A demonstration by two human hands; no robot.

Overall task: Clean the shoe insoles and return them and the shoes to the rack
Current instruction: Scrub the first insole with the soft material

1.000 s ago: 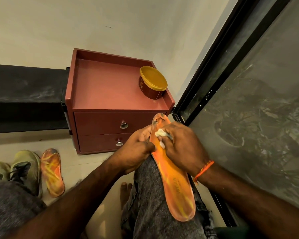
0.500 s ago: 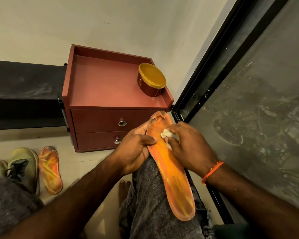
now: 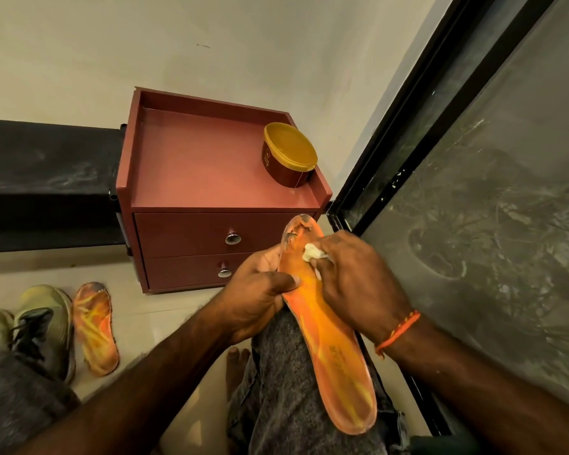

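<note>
Across the raised knee, between the two hands, lies the orange insole [image 3: 326, 330], its toe end pointing away toward the red drawer cabinet [image 3: 211, 178] and its heel end hanging past the thigh toward the viewer.

From the head view, the likeliest slip is the insole twisting or sliding off the knee: it is thin and flexible, gripped only along one edge near the toe, and a hard rub near the worn, dark-stained toe patch could bend it or push it toward the dark glass door [image 3: 473, 224] just right of the right hand. Scrubbing the frayed toe could also lift more of the surface layer, I judge. The small wad may shed bits or slip out of the pinch.

The left hand [image 3: 260, 297] grasps the insole's left edge, thumb laid over the top face and fingers curled beneath. The right hand [image 3: 352, 284] is clenched around a small white wad of cloth or tissue [image 3: 312, 252], pressing it on the insole just below the stained toe area.

Well left of the left hand, on the floor, a second orange insole [image 3: 94, 326] lies just beside a pair of yellow-green shoes [image 3: 43, 320]. A yellow-lidded tub [image 3: 289, 152] sits on the cabinet beyond both hands.
</note>
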